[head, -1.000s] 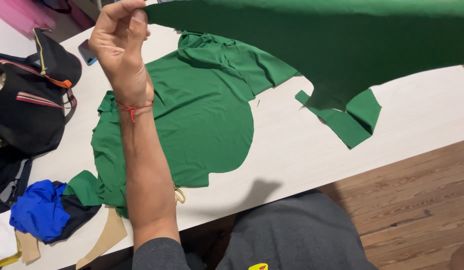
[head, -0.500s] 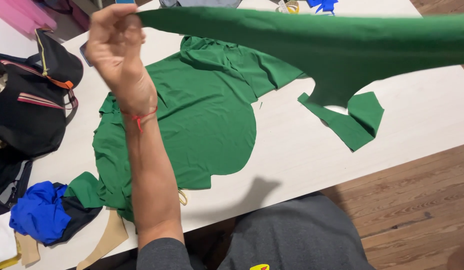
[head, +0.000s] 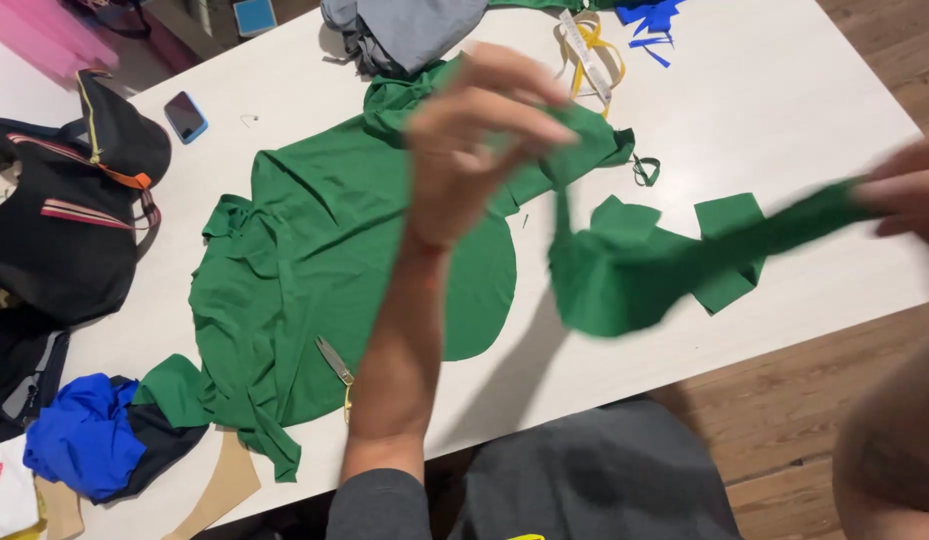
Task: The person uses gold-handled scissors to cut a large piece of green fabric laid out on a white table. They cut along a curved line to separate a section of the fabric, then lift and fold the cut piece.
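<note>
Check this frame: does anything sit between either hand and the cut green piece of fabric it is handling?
Nothing visible does. The left hand pinches one end of the green cut piece and the right hand grips the other end, so it hangs slack between them above the white table. Motion blur hides the exact finger contact.

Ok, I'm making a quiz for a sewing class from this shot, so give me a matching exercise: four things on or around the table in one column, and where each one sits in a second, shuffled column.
Things
1. phone
2. scissors
3. blue cloth bundle
4. green cut piece

Places
A. held up between the left hand and right hand
B. on the big green fabric, by the near table edge
C. on the bare white table top, far left
D. near left corner of the table

Pairs: 1-C, 2-B, 3-D, 4-A
</note>
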